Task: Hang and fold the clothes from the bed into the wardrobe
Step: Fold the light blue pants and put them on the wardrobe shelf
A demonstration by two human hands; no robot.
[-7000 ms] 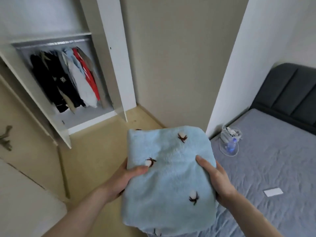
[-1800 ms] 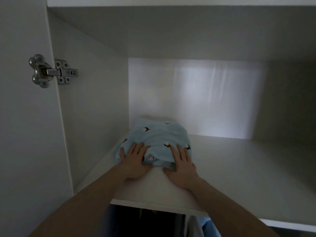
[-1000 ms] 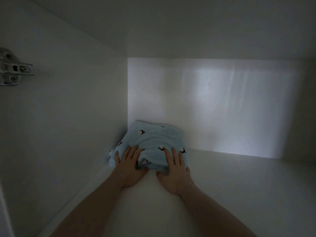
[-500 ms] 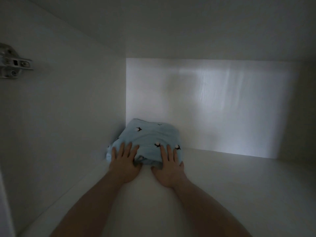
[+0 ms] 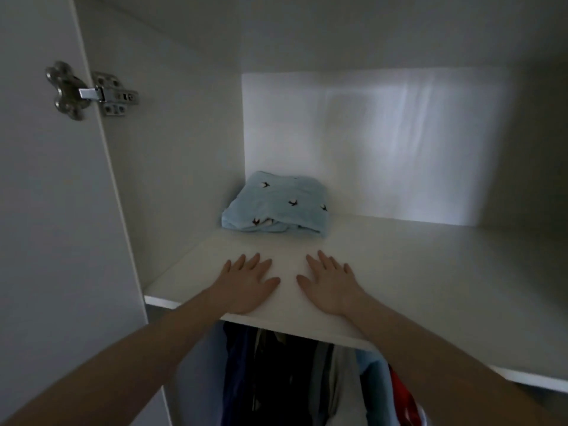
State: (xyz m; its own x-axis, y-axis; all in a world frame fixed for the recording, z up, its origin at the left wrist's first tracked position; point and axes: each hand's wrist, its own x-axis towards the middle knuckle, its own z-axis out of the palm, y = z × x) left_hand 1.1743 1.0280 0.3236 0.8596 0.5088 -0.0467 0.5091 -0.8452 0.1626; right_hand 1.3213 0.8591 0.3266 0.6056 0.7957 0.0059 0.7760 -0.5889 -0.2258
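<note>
Here is the wardrobe [image 5: 184, 167], white inside and dim, filling the view around both outstretched arms, with its back wall catching a pale patch of light well beyond the fingertips. To the left of the left hand stands the open door [image 5: 46, 210], tall and plain. Under both palms runs the shelf [image 5: 430, 272], a broad white board stretching off to the right of the right hand. Below the wrists, under the shelf's front edge, hang the clothes [image 5: 295, 376], dark pieces in the middle and a red one towards the right. Ahead of the fingertips, apart from them, sits the folded blue garment [image 5: 276, 204], light blue with small dark sprigs, lying on the shelf in the back left corner, close to the side wall and the back wall. The left hand [image 5: 246, 284] lies flat, palm down, fingers straight and spread, holding nothing. The right hand [image 5: 330, 284] lies just beside it, also flat and spread on the board, holding nothing. High up to the left of the left hand sits the metal hinge [image 5: 92, 93], joining door to side wall.
</note>
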